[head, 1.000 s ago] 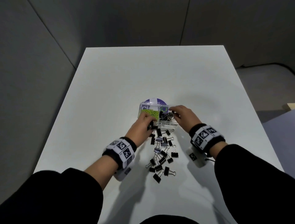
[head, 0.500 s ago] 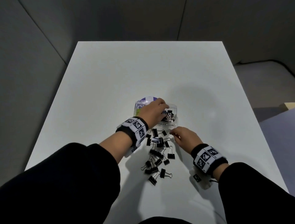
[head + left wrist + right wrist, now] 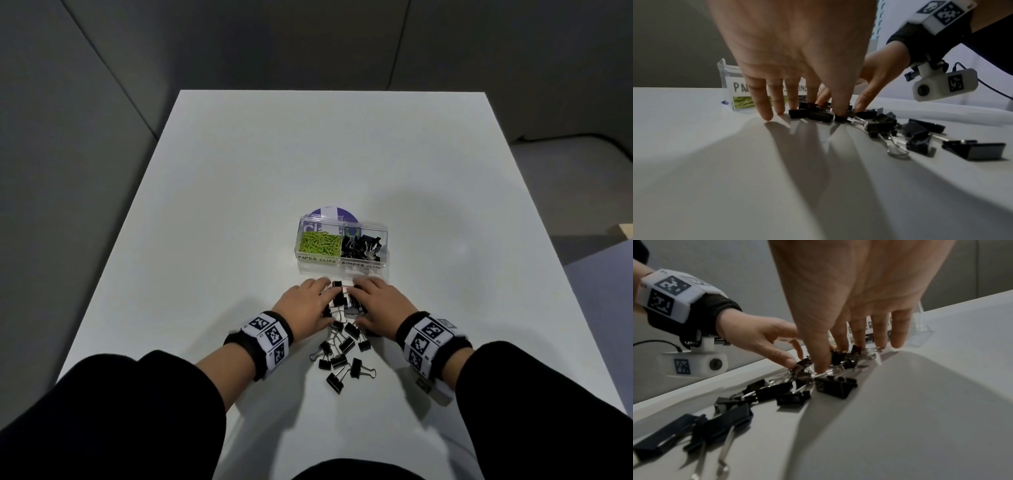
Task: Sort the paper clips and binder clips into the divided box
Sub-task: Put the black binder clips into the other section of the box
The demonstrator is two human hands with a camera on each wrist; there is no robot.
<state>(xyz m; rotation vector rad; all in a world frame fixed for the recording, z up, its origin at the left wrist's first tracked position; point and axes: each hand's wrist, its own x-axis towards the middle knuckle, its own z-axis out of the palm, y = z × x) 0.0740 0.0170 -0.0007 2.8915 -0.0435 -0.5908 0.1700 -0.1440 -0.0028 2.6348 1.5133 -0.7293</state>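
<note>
Since the frame half a second earlier, the left hand (image 3: 306,305) had withdrawn from above the divided box (image 3: 342,267) and the right hand (image 3: 378,305) had shifted inward, so that both lay side by side on the far end of the loose binder clips (image 3: 342,346), just short of the box front. The box now stood fully uncovered: green paper clips (image 3: 320,243) filled its left compartment, labelled "PAPER CLIPS", and black binder clips lay in its right compartment, labelled "BINDER CLIPS". No paper clips were visible on the white table (image 3: 239,171), which suggests that only binder clips remained to be sorted and that both hands were gathering the next batch. The head view gave the layout but hid the fingertips beneath the backs of the hands. The left wrist view showed the left hand (image 3: 797,48) with fingers (image 3: 762,104) spread and pointed downward, the tips touching the table and the clips (image 3: 818,113), none yet visibly pinched. The right wrist view showed the right hand (image 3: 859,296) likewise spread, its thumb and fingers (image 3: 898,331) pressed onto the clips (image 3: 830,386), and, alone among the views, the left thumb and forefinger closing toward one clip; whether they gripped it could not be told. A purple disc (image 3: 330,211) lay behind the box.
</note>
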